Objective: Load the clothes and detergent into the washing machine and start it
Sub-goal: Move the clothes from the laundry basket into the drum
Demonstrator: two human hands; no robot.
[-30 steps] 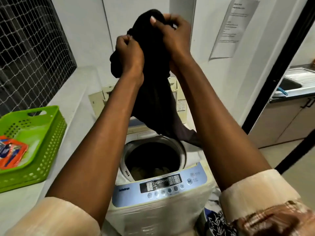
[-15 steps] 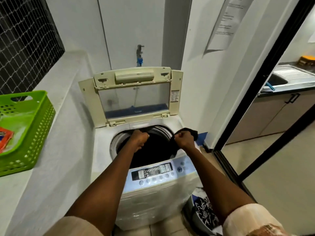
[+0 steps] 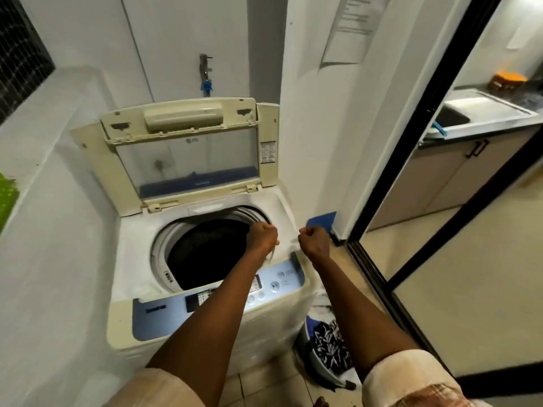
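Note:
A cream top-loading washing machine (image 3: 141, 259) stands with its lid (image 3: 188, 148) raised. Dark clothing (image 3: 205, 248) lies in its drum. My left hand (image 3: 262, 236) hovers over the drum's right rim with its fingers curled into a fist and nothing visible in it. My right hand (image 3: 313, 240) is beside it over the machine's right edge, also a fist with nothing in it. The blue control panel (image 3: 164, 315) runs along the front, partly hidden by my left forearm. No detergent is visible.
A laundry tub (image 3: 326, 351) with patterned clothes sits on the floor right of the machine. A green basket's corner (image 3: 7, 198) shows on the left ledge. A tap (image 3: 205, 71) is on the back wall. A black door frame (image 3: 411, 136) opens onto a kitchen counter.
The dark garment, held high in both hands, went down into the drum and both hands let go. The hands have drifted right of the opening, and the view has turned right.

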